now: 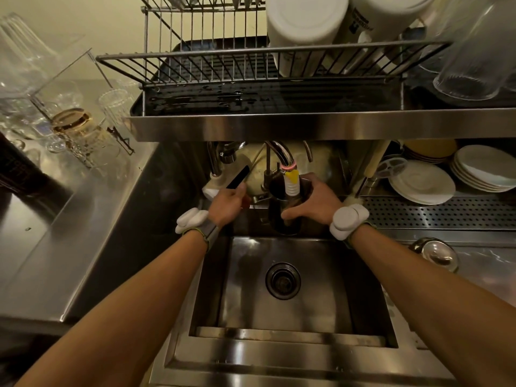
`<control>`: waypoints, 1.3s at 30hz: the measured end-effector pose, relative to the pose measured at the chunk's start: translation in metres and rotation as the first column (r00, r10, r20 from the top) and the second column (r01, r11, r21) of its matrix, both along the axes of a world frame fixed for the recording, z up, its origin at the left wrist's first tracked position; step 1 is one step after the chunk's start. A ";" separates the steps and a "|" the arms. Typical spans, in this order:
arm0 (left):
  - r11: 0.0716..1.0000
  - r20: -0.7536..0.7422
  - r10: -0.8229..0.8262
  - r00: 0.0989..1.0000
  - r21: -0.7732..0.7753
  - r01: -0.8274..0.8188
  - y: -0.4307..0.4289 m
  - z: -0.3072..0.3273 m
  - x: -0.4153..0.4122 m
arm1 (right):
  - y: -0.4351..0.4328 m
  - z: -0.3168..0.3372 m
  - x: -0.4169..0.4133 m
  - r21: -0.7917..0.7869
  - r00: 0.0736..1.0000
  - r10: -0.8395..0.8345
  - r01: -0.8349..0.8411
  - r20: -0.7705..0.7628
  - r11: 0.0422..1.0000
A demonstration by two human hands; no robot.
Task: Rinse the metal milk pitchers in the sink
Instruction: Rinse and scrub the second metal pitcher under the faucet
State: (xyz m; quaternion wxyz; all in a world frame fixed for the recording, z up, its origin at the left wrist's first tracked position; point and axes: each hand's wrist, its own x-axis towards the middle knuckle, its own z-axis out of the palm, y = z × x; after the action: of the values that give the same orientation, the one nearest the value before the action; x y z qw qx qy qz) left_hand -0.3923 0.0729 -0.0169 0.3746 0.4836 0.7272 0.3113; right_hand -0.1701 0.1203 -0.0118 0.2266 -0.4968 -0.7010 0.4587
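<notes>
A dark metal milk pitcher (282, 216) is held upright over the back of the sink (371, 311), right under the tap's white ribbed nozzle (291, 185), which dips into its mouth. My right hand (312, 203) wraps around the pitcher's right side. My left hand (227, 202) grips the black tap lever (238, 177) to the left of the pitcher. I cannot make out running water.
A steel shelf with a wire dish rack (251, 65) holding white containers hangs over the tap. Clear glasses (72, 129) crowd the left counter. Stacked saucers (424, 182) and a perforated drainboard (446, 212) lie right; a shiny metal vessel (435, 254) sits beside the sink.
</notes>
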 end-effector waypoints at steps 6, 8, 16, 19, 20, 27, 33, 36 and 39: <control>1.000 0.034 -0.003 0.999 -0.005 0.003 0.000 0.001 0.003 | 0.003 -0.006 0.014 -0.005 0.999 -0.036 0.036 0.015 0.999; 1.000 0.031 0.008 0.999 -0.002 -0.008 -0.001 0.000 0.001 | 0.001 -0.004 0.008 -0.010 0.999 -0.038 0.038 0.000 0.999; 0.999 0.028 0.015 0.999 -0.039 -0.014 -0.003 -0.001 0.002 | 0.005 -0.004 0.012 -0.052 0.999 -0.044 0.043 -0.021 0.998; 0.999 0.016 0.015 1.000 -0.050 -0.015 -0.003 -0.001 0.002 | 0.004 -0.001 0.007 -0.082 0.999 0.043 -0.043 -0.009 0.996; 0.999 0.018 0.014 1.000 -0.051 -0.013 -0.002 0.000 0.003 | 0.005 -0.001 0.012 -0.097 0.999 0.034 -0.036 -0.019 0.995; 0.998 0.006 0.010 1.000 -0.060 -0.010 0.000 0.002 0.000 | 0.004 -0.001 0.004 -0.069 0.998 0.067 -0.066 0.009 0.995; 0.999 0.072 -0.004 0.997 -0.037 0.006 0.001 0.003 0.007 | 0.008 -0.003 0.011 -0.041 1.000 -0.006 0.007 0.018 0.999; 0.996 0.134 -0.048 0.990 -0.063 0.057 0.000 0.011 0.010 | 0.004 -0.006 0.004 -0.079 0.998 0.058 -0.058 0.000 0.995; 0.969 0.260 -0.165 0.951 -0.139 0.206 -0.006 0.010 0.021 | -0.004 -0.015 0.006 -0.080 1.000 0.007 -0.009 -0.029 0.997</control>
State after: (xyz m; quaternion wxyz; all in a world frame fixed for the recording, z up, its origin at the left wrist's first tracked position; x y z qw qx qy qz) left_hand -0.3714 0.0672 -0.0071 0.5283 0.4750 0.6494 0.2712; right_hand -0.1646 0.1166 -0.0266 0.2146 -0.4961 -0.6807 0.4944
